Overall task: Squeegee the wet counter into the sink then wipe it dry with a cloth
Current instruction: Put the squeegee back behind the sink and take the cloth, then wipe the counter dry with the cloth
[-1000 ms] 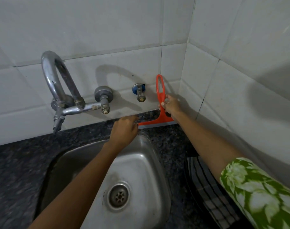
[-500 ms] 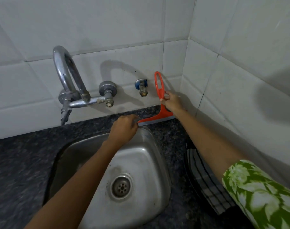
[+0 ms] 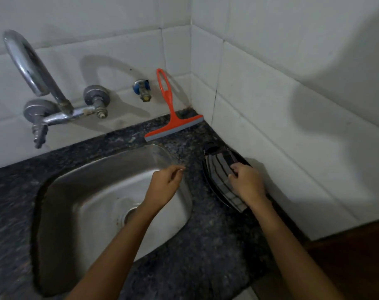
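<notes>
Squeegee (image 3: 170, 114), orange, leaned against the tiled wall behind the steel sink (image 3: 110, 202), blade on the dark stone table (image 3: 205, 245). Right hand (image 3: 247, 182) had its fingers closed on the striped cloth (image 3: 219, 172) beside the wall. Left hand (image 3: 165, 185) hovered over the sink rim, fingers loosely curled, empty. Dragging the cloth might smear leftover water or knock the propped squeegee over.

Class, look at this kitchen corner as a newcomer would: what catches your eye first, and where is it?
The orange squeegee stands out, propped against the tiled wall in the counter's back corner. Next comes the right hand on a striped cloth right of the sink, while the left hand hovers over the basin.
</notes>
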